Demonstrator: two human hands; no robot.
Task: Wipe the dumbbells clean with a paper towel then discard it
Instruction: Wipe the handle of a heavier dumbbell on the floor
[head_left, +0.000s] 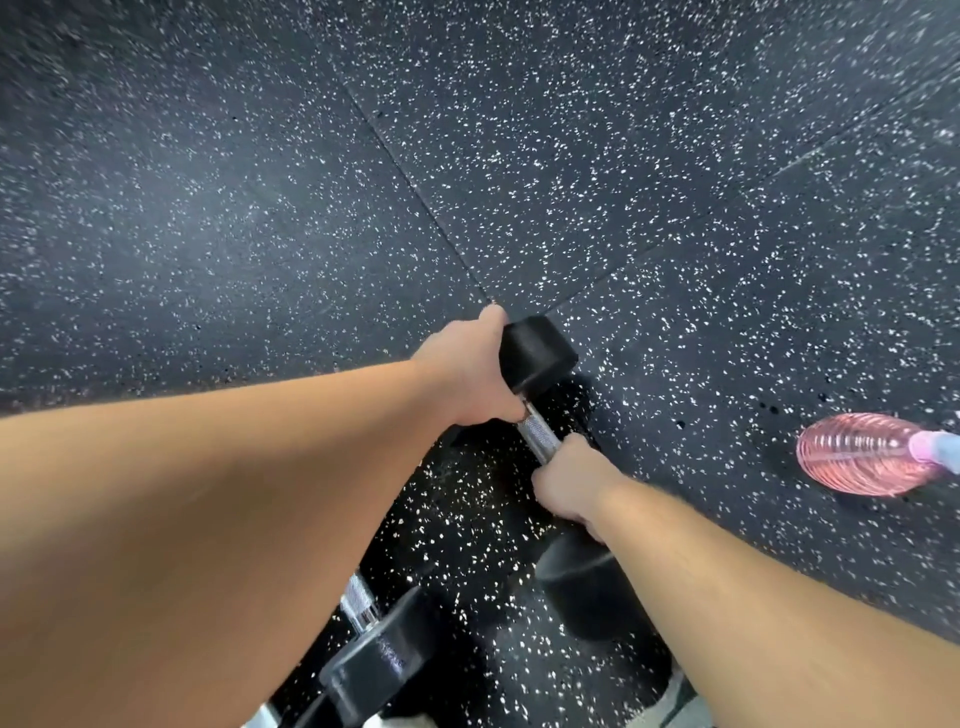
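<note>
While left grip (467, 374) holds dumbbell (537, 353) head | right grip (566, 488) wraps its handle (537, 434)

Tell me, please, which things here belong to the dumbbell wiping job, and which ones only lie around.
Belongs to the job:
- held dumbbell, gripped by the left hand and the right hand
- second dumbbell, lower left
- no paper towel shows

Just lying about:
- pink bottle, lying on the speckled floor at right
</note>
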